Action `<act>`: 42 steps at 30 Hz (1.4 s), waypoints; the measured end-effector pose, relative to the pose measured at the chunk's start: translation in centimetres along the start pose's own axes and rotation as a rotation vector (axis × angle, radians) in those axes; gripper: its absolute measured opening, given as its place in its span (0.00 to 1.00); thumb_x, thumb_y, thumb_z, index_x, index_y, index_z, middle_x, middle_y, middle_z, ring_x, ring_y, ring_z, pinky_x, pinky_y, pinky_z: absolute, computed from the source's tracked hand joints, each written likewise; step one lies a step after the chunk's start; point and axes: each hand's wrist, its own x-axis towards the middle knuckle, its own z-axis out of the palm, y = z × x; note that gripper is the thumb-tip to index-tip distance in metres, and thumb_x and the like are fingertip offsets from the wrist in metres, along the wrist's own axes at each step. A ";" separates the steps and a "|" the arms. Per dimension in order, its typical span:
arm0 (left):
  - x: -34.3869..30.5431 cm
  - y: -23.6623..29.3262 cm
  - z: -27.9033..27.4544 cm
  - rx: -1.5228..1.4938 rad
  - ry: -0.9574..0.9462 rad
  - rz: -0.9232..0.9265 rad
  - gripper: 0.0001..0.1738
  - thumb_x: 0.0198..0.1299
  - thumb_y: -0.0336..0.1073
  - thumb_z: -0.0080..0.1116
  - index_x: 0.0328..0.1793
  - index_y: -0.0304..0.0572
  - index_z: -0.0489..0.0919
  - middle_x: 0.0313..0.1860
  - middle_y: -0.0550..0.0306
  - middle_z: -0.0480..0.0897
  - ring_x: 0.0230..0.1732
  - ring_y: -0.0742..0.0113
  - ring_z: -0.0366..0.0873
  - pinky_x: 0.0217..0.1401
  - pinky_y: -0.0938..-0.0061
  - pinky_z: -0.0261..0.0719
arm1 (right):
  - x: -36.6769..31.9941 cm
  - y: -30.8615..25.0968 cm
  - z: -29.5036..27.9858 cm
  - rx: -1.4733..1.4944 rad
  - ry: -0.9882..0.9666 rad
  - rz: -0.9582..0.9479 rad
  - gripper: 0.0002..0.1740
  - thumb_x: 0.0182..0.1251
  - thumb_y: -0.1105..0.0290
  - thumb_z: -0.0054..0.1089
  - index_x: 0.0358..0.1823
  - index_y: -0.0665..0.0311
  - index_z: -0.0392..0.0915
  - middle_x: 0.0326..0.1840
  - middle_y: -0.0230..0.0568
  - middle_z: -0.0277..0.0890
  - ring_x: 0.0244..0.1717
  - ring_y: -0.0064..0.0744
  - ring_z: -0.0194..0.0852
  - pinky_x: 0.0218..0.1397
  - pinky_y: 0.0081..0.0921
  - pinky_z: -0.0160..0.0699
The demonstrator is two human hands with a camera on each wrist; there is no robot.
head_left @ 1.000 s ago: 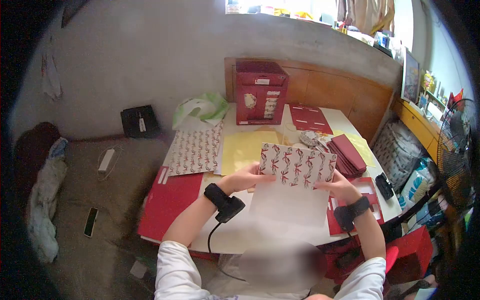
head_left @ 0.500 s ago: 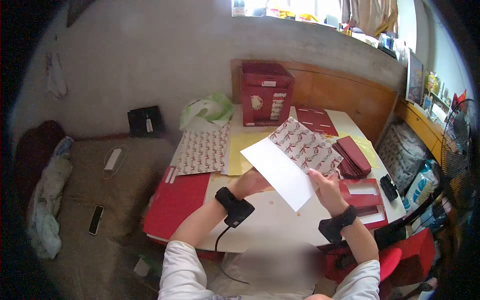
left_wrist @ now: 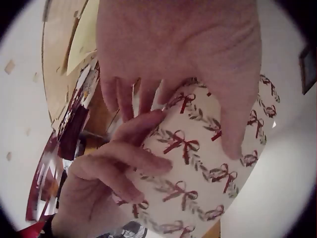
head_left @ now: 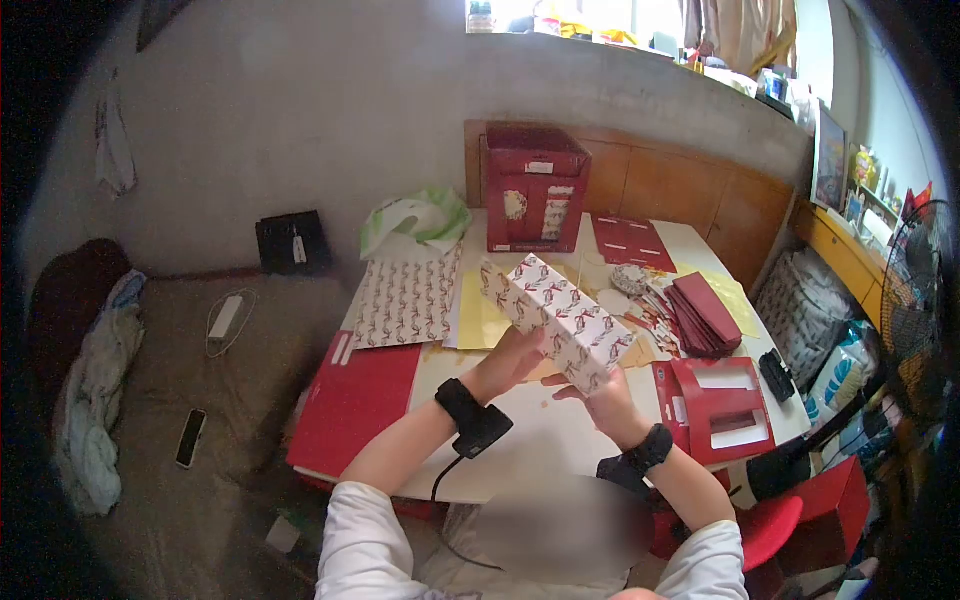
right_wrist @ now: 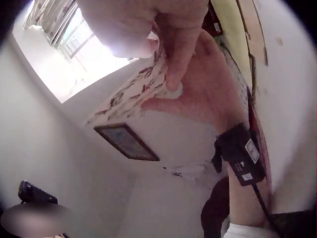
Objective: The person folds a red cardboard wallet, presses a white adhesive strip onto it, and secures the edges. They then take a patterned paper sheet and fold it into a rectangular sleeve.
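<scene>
A white sheet (head_left: 575, 305) printed with red bows and green sprigs is bent over above the table, its printed side outward. My left hand (head_left: 512, 360) grips its near left part; in the left wrist view the thumb lies on the printed face. My right hand (head_left: 610, 408) holds the near right end from below. Several of its fingers (left_wrist: 116, 168) curl over the pattern beside the left hand. In the right wrist view, the printed sheet (right_wrist: 131, 94) shows edge-on between the hands, partly hidden by them.
Behind the hands stands a maroon box (head_left: 535, 200). Another bow-printed sheet (head_left: 405, 300), yellow paper (head_left: 484, 312) and a red panel (head_left: 355, 400) lie at left. On the right are stacked dark red pieces (head_left: 703, 315), a red frame with cut-outs (head_left: 677, 400) and a black object (head_left: 777, 373).
The sheet was upright and facing me, then tilted with its white side showing; now it is bent with the print outward. My right hand has moved left and under it.
</scene>
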 end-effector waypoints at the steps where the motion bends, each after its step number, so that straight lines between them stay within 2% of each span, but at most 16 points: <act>1: -0.1 0.0 0.1 -0.001 0.000 -0.003 0.32 0.60 0.45 0.53 0.67 0.47 0.56 0.64 0.59 0.64 0.64 0.63 0.62 0.66 0.62 0.60 | 0.0 0.3 -0.1 0.002 0.003 0.000 0.24 0.59 0.73 0.52 0.58 0.68 0.63 0.50 0.48 0.72 0.41 0.43 0.78 0.35 0.29 0.81; 4: -0.1 0.3 1.1 0.101 0.290 -0.082 0.25 0.60 0.40 0.52 0.62 0.43 0.61 0.57 0.57 0.70 0.57 0.64 0.69 0.59 0.63 0.70 | -0.2 0.7 -0.5 -0.067 -0.046 0.022 0.26 0.57 0.72 0.54 0.58 0.68 0.61 0.52 0.48 0.70 0.44 0.43 0.77 0.38 0.31 0.80; 7: -0.3 1.5 2.3 0.042 0.311 -0.146 0.19 0.59 0.36 0.53 0.55 0.39 0.67 0.50 0.57 0.74 0.51 0.69 0.73 0.52 0.71 0.73 | -0.8 0.5 -1.5 -0.101 -0.152 0.079 0.26 0.57 0.73 0.54 0.58 0.69 0.61 0.52 0.47 0.70 0.50 0.41 0.73 0.46 0.32 0.76; 9: -0.1 1.5 2.1 0.089 0.323 -0.122 0.18 0.59 0.36 0.54 0.54 0.38 0.68 0.48 0.57 0.75 0.49 0.70 0.74 0.51 0.72 0.74 | -1.7 -0.3 -2.3 -0.363 -0.218 0.137 0.26 0.58 0.72 0.56 0.58 0.69 0.62 0.53 0.44 0.70 0.54 0.34 0.69 0.53 0.29 0.70; 12: 0.0 1.6 1.9 0.198 0.338 -0.088 0.17 0.58 0.36 0.55 0.51 0.38 0.69 0.45 0.58 0.76 0.46 0.71 0.75 0.49 0.73 0.74 | -3.4 -2.0 -3.2 -0.344 -0.234 0.226 0.23 0.59 0.71 0.56 0.55 0.69 0.65 0.52 0.41 0.71 0.53 0.26 0.68 0.54 0.24 0.67; 15: -0.1 1.7 1.3 0.314 0.310 -0.097 0.18 0.59 0.38 0.55 0.52 0.36 0.70 0.45 0.58 0.77 0.46 0.71 0.75 0.49 0.74 0.74 | -2.3 -2.3 -4.2 -0.319 -0.179 0.127 0.20 0.62 0.67 0.55 0.53 0.66 0.67 0.48 0.35 0.71 0.48 0.22 0.68 0.50 0.22 0.69; 17: -0.2 1.6 1.2 0.480 0.194 -0.203 0.20 0.60 0.40 0.54 0.54 0.35 0.70 0.47 0.58 0.76 0.47 0.72 0.74 0.50 0.75 0.73 | -1.4 -2.9 -4.4 -0.443 -0.122 0.064 0.16 0.66 0.59 0.50 0.44 0.65 0.74 0.35 0.28 0.74 0.36 0.16 0.71 0.36 0.15 0.70; 21: -0.9 1.4 2.5 0.492 -0.002 -0.417 0.23 0.63 0.41 0.49 0.61 0.38 0.65 0.54 0.59 0.72 0.53 0.72 0.70 0.57 0.73 0.68 | -0.1 -2.8 -3.7 -0.479 -0.064 0.031 0.17 0.66 0.57 0.50 0.42 0.65 0.75 0.31 0.26 0.75 0.29 0.12 0.69 0.30 0.11 0.67; 25: -1.3 1.2 2.9 0.507 0.066 -0.399 0.25 0.64 0.45 0.46 0.62 0.37 0.64 0.54 0.60 0.72 0.55 0.71 0.68 0.59 0.72 0.66 | -0.1 -2.3 -2.9 -0.433 -0.039 -0.057 0.18 0.66 0.56 0.50 0.37 0.67 0.76 0.27 0.27 0.75 0.26 0.10 0.67 0.25 0.12 0.64; 26: -1.2 1.4 2.8 0.507 0.069 -0.403 0.25 0.64 0.45 0.46 0.62 0.37 0.64 0.54 0.60 0.72 0.55 0.71 0.68 0.59 0.72 0.66 | -0.2 -1.9 -3.6 -0.562 -0.062 -0.061 0.18 0.66 0.57 0.50 0.35 0.67 0.77 0.25 0.27 0.74 0.23 0.10 0.65 0.23 0.13 0.63; 30: -1.1 2.1 3.6 0.543 0.194 -0.281 0.20 0.65 0.46 0.46 0.50 0.34 0.74 0.43 0.61 0.78 0.42 0.76 0.74 0.46 0.78 0.73 | -0.5 -1.2 -2.7 -0.481 -0.063 -0.009 0.17 0.66 0.57 0.50 0.34 0.66 0.77 0.26 0.26 0.75 0.24 0.10 0.66 0.24 0.13 0.63; 33: -0.9 1.5 2.8 0.559 0.166 -0.214 0.20 0.65 0.45 0.45 0.50 0.34 0.74 0.43 0.59 0.78 0.42 0.76 0.74 0.45 0.79 0.74 | -0.5 -1.4 -2.4 -0.393 -0.033 0.026 0.18 0.66 0.57 0.50 0.33 0.66 0.77 0.27 0.25 0.75 0.25 0.10 0.67 0.26 0.12 0.64; 37: -0.6 1.2 2.4 0.513 0.241 -0.180 0.19 0.65 0.45 0.45 0.48 0.35 0.74 0.41 0.58 0.78 0.42 0.76 0.74 0.46 0.78 0.74 | -1.0 -1.6 -2.3 -0.474 -0.174 0.103 0.19 0.67 0.56 0.49 0.35 0.67 0.78 0.31 0.28 0.77 0.31 0.13 0.69 0.33 0.15 0.67; 39: -0.5 1.1 2.6 0.543 0.250 -0.154 0.19 0.65 0.47 0.44 0.45 0.38 0.75 0.35 0.62 0.78 0.33 0.77 0.74 0.36 0.79 0.75 | -0.9 -1.5 -2.8 -0.548 -0.210 0.157 0.20 0.67 0.57 0.48 0.38 0.69 0.78 0.33 0.30 0.78 0.33 0.15 0.70 0.37 0.16 0.68; 40: -0.6 1.1 2.0 0.543 0.250 -0.154 0.19 0.65 0.47 0.44 0.45 0.38 0.75 0.35 0.62 0.78 0.33 0.77 0.74 0.36 0.79 0.75 | -1.1 -1.4 -2.7 -0.521 -0.102 0.138 0.20 0.67 0.57 0.48 0.39 0.69 0.78 0.33 0.30 0.78 0.33 0.15 0.71 0.37 0.16 0.69; 42: -0.9 1.1 0.9 0.583 0.155 -0.474 0.19 0.66 0.46 0.43 0.49 0.39 0.74 0.38 0.64 0.78 0.36 0.78 0.75 0.35 0.82 0.73 | -1.0 -1.3 -2.9 -0.492 0.007 0.121 0.20 0.67 0.57 0.49 0.39 0.69 0.77 0.33 0.30 0.78 0.34 0.15 0.71 0.38 0.16 0.69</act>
